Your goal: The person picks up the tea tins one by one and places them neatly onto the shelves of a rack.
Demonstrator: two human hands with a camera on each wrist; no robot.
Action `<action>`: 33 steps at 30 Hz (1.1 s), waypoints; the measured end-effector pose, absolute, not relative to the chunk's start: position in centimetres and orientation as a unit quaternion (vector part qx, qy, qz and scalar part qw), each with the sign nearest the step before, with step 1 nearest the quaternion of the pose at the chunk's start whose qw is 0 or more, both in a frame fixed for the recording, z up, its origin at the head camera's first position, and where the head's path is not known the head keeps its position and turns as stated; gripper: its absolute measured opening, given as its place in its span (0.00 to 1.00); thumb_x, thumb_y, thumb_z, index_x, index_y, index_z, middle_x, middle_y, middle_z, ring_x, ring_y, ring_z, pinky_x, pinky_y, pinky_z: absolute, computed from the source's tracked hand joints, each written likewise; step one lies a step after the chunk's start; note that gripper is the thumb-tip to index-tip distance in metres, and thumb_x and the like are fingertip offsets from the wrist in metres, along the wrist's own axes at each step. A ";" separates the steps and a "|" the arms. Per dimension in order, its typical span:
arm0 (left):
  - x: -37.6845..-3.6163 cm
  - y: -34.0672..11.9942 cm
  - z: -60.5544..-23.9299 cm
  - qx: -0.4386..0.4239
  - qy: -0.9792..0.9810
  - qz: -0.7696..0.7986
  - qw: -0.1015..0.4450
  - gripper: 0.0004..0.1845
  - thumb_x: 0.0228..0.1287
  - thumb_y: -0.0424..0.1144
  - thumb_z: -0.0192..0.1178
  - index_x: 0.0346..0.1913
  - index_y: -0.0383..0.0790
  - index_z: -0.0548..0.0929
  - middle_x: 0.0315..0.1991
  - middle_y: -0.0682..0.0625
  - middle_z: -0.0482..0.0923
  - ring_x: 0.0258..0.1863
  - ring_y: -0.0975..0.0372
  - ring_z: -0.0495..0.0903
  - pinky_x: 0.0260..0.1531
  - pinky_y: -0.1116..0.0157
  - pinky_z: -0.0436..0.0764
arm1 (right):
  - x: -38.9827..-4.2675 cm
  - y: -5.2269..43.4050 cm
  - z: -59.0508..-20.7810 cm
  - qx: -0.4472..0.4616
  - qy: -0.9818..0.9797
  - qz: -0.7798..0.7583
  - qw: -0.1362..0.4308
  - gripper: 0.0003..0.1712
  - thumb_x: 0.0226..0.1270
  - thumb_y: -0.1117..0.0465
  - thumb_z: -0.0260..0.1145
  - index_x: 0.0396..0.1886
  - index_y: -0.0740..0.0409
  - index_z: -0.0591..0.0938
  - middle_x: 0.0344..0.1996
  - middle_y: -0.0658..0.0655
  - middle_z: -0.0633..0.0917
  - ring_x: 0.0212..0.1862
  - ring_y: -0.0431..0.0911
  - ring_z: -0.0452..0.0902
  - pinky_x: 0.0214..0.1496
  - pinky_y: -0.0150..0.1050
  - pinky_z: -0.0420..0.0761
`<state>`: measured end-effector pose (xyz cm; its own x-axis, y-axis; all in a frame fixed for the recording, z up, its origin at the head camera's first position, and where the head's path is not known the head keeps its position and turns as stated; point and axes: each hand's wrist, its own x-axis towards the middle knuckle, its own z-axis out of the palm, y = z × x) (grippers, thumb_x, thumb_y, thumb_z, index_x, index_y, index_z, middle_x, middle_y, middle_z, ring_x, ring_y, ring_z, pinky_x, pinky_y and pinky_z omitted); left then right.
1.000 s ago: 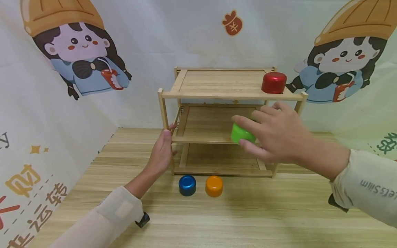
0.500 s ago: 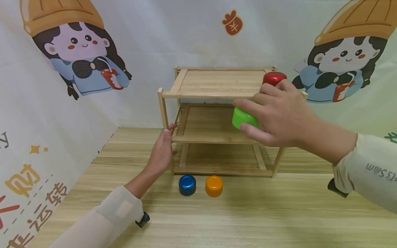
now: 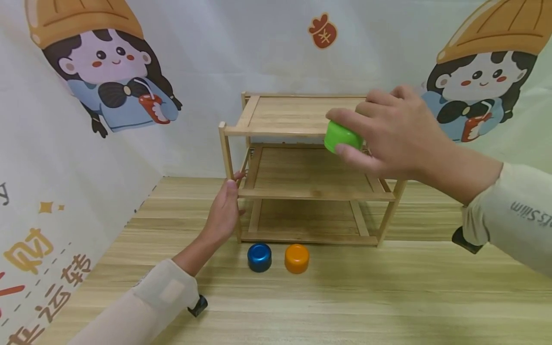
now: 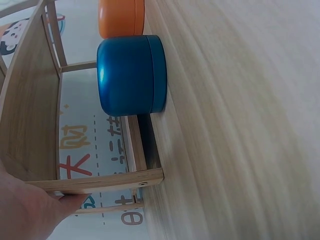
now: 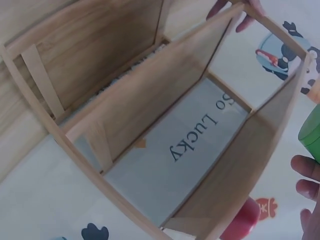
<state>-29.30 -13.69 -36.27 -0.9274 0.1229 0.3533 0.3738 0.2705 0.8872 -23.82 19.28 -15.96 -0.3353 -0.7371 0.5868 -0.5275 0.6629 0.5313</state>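
Note:
My right hand (image 3: pixel 398 132) pinches a small green round tin (image 3: pixel 340 137), thumb below and fingers above, in front of the top tier's front edge. The tin is tilted. The three-tier wooden shelf (image 3: pixel 316 194) stands on the table; my left hand (image 3: pixel 223 211) grips its front left post. A blue tin (image 3: pixel 259 258) and an orange tin (image 3: pixel 297 258) sit upright side by side on the table before the bottom tier. A red tin (image 5: pixel 242 220) shows at the top tier's edge in the right wrist view; my right hand hides it in the head view.
Behind the shelf hangs a white printed cloth (image 3: pixel 207 57) with cartoon figures, which also covers the left side. The wood-grain table (image 3: pixel 345 302) extends in front of the shelf and to both sides.
My right hand has risen with the green tin from the middle tier's level to the top tier's front edge, now covering the red tin. The left hand has stayed on the post.

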 end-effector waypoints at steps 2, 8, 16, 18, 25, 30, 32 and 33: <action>-29.3 -13.7 -36.2 -0.158 -0.790 -0.583 0.108 0.37 0.81 0.63 0.24 0.79 0.45 0.60 0.82 0.48 0.52 0.79 0.47 0.56 0.54 0.38 0.82 | -23.9 19.3 -15.6 0.382 -0.814 -0.125 0.419 0.35 0.71 0.36 0.41 0.62 0.50 0.80 0.33 0.59 0.89 0.39 0.58 0.79 0.39 0.61 0.76; -29.3 -13.8 -36.2 -0.163 -0.793 -0.577 0.109 0.37 0.82 0.62 0.24 0.79 0.44 0.61 0.83 0.47 0.52 0.79 0.47 0.55 0.54 0.37 0.82 | -24.4 19.4 -14.6 0.363 -0.829 -0.119 0.409 0.36 0.71 0.36 0.44 0.65 0.51 0.79 0.34 0.61 0.89 0.40 0.59 0.78 0.41 0.62 0.76; -29.3 -13.9 -36.3 -0.165 -0.791 -0.580 0.108 0.35 0.82 0.62 0.25 0.79 0.46 0.60 0.82 0.49 0.53 0.79 0.48 0.56 0.55 0.37 0.81 | -25.3 19.3 -13.4 0.347 -0.844 -0.100 0.397 0.32 0.70 0.38 0.50 0.65 0.49 0.79 0.34 0.62 0.89 0.42 0.59 0.77 0.44 0.64 0.73; -29.3 -13.8 -36.3 -0.164 -0.791 -0.579 0.108 0.35 0.82 0.62 0.25 0.79 0.46 0.60 0.82 0.50 0.54 0.79 0.47 0.57 0.55 0.38 0.82 | -25.5 19.3 -13.2 0.341 -0.849 -0.099 0.391 0.32 0.70 0.38 0.50 0.65 0.49 0.78 0.35 0.62 0.89 0.42 0.59 0.77 0.44 0.64 0.73; -29.4 -13.8 -36.3 -0.161 -0.793 -0.576 0.113 0.36 0.82 0.63 0.25 0.79 0.48 0.61 0.82 0.51 0.54 0.78 0.45 0.58 0.54 0.38 0.82 | -26.2 19.4 -12.9 0.323 -0.863 -0.095 0.377 0.31 0.71 0.39 0.50 0.65 0.48 0.77 0.37 0.61 0.89 0.43 0.59 0.76 0.45 0.64 0.70; -29.4 -13.8 -36.4 -0.163 -0.791 -0.578 0.115 0.35 0.82 0.62 0.25 0.79 0.46 0.62 0.82 0.49 0.54 0.79 0.46 0.56 0.54 0.37 0.81 | -26.7 19.4 -13.0 0.311 -0.871 -0.098 0.367 0.31 0.72 0.40 0.50 0.66 0.48 0.77 0.38 0.62 0.89 0.44 0.59 0.76 0.45 0.65 0.70; -29.4 -13.8 -36.4 -0.164 -0.791 -0.577 0.116 0.35 0.82 0.62 0.25 0.78 0.45 0.62 0.82 0.49 0.54 0.79 0.45 0.56 0.54 0.36 0.81 | -26.9 19.4 -13.0 0.305 -0.876 -0.100 0.360 0.31 0.72 0.39 0.49 0.67 0.47 0.76 0.38 0.62 0.89 0.45 0.59 0.75 0.45 0.65 0.69; -29.4 -13.8 -36.4 -0.165 -0.792 -0.576 0.117 0.35 0.82 0.62 0.25 0.78 0.45 0.62 0.82 0.49 0.54 0.79 0.44 0.56 0.54 0.36 0.81 | -27.0 19.4 -13.0 0.302 -0.879 -0.101 0.355 0.31 0.72 0.39 0.49 0.67 0.47 0.75 0.38 0.62 0.89 0.45 0.59 0.75 0.46 0.65 0.69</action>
<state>-29.44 -13.84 -36.41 -0.9183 0.1252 0.3755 0.3958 0.2814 0.8741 -27.02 19.39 -12.96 -0.5656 -0.6027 0.5628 -0.4589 0.7971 0.3924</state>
